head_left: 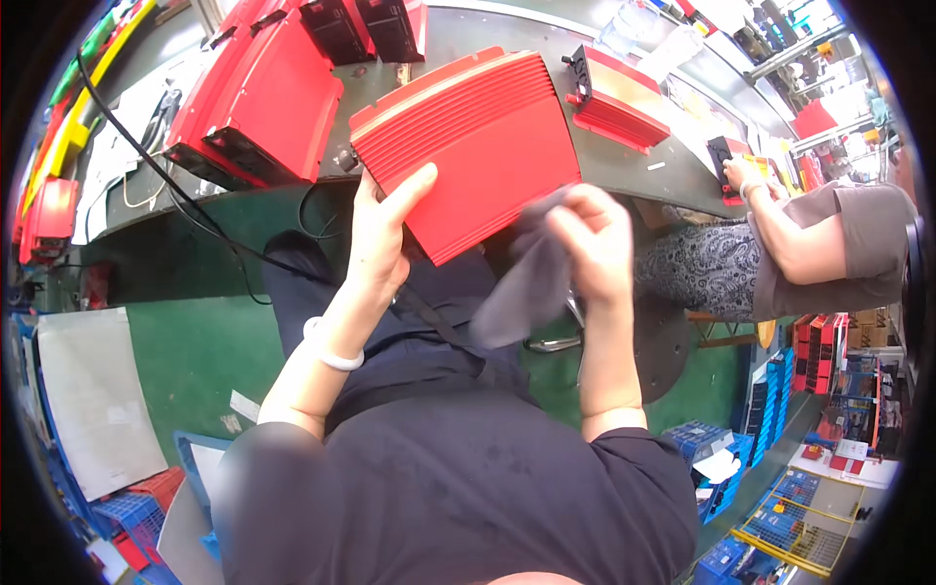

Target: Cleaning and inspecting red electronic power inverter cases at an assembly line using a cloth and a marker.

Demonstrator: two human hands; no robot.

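A red ribbed metal casing [478, 146] is tilted up in front of me, its fins along the upper part and a flat face below. My left hand [383, 219] grips its lower left corner, thumb on the flat face and fingers hidden behind. Pinched in my right hand [597, 234] is a dark grey cloth [526, 283], hanging down and slightly blurred. The cloth's upper end is at the casing's lower right edge; whether it touches I cannot tell.
Several red casings [278, 117] stand at the left on the dark workbench [639, 175]. Another red casing [624, 97] lies to the right. A black cable [166, 175] droops across the left. At the right, a co-worker [809, 244] handles parts. Blue crates [770, 400] stand beyond.
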